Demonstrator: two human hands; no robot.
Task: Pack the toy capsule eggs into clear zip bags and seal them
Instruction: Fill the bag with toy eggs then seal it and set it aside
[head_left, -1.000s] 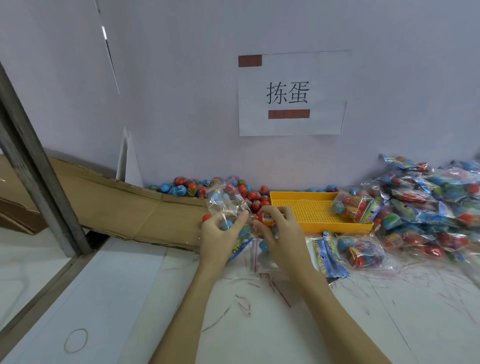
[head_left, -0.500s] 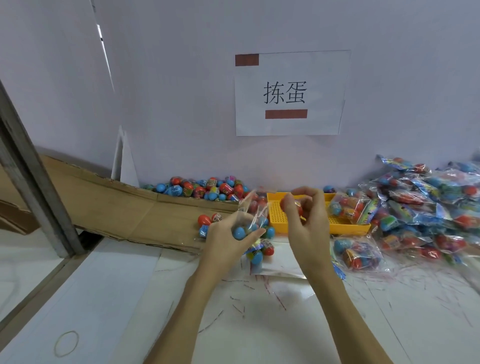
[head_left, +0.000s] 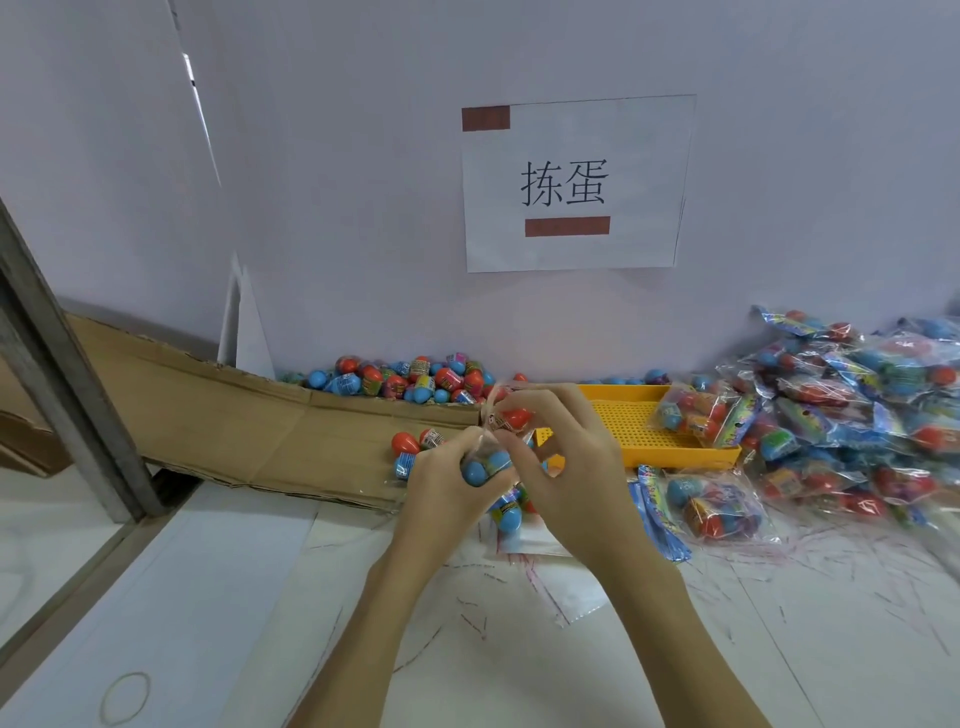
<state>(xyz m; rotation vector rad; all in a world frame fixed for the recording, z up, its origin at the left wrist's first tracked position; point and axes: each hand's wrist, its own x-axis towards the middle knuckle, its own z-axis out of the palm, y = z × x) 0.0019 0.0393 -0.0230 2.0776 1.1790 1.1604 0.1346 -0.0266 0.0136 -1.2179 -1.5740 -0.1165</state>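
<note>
Gripping bag (head_left: 488, 462), left hand (head_left: 441, 483), right hand (head_left: 566, 467)

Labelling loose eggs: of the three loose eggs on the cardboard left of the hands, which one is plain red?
The leftmost egg: plain red-orange all over. The egg to its right wears a printed wrapper band, and the egg below it is blue with a label.

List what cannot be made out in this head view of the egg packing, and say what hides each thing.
- Egg count in the bag: hidden by the left hand and right hand.
- Whether the bag's zip is shut: too fine, behind the fingers.
- Right side of the packed bags: cut off by the frame edge.
- Back of the yellow tray: partly covered by the right hand and a bag.
- Print on the egg labels: too small.
</note>
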